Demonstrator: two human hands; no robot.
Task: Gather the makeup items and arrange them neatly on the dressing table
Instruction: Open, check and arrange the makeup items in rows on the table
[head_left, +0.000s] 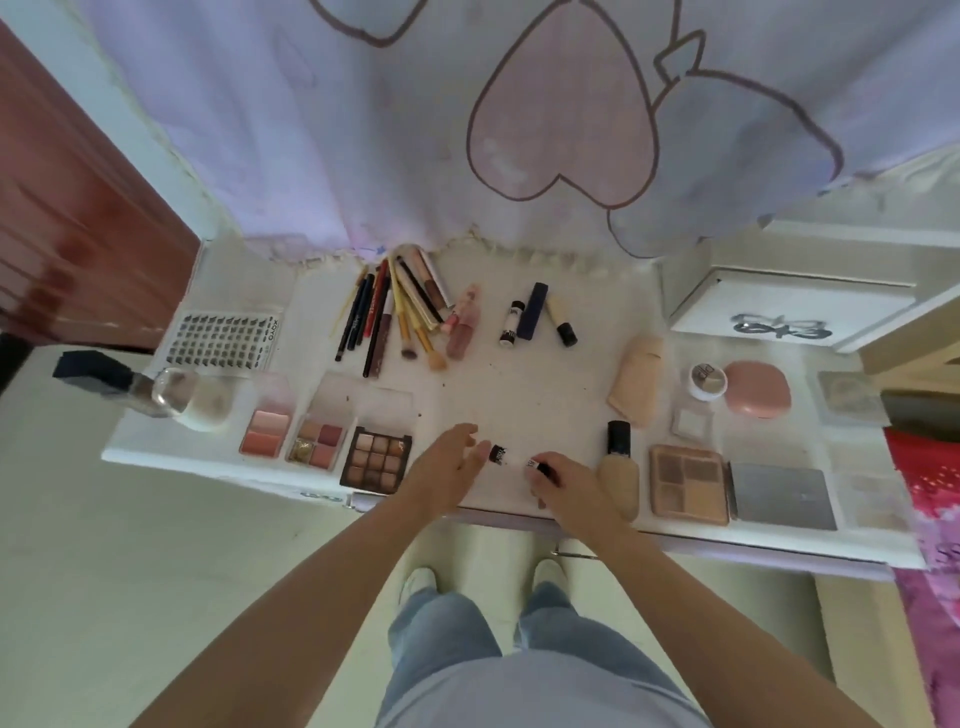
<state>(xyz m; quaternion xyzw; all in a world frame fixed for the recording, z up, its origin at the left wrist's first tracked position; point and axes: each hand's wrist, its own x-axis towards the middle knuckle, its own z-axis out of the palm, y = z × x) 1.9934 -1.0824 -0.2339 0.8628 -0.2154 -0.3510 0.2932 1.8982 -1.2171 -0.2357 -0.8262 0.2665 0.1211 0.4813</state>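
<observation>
On the white dressing table (519, 395), near the front edge, my left hand (447, 467) has straight fingers touching a small white tube with a black cap (497, 454). My right hand (563, 483) grips a second small tube (537, 466) of the same kind. Left of my hands lie three eyeshadow and blush palettes (376, 460). To the right are a foundation bottle (618, 467), a beige palette (688, 483) and a silver compact (784, 496). Pencils and brushes (395, 312) lie in a fan at the back.
A lash tray (223, 338) and a glass perfume bottle (156, 389) are at the left. Small tubes (535, 317) lie at the back centre, a beige tube (636, 379), a jar (706, 382) and a pink compact (756, 387) at the right. A curtain hangs behind.
</observation>
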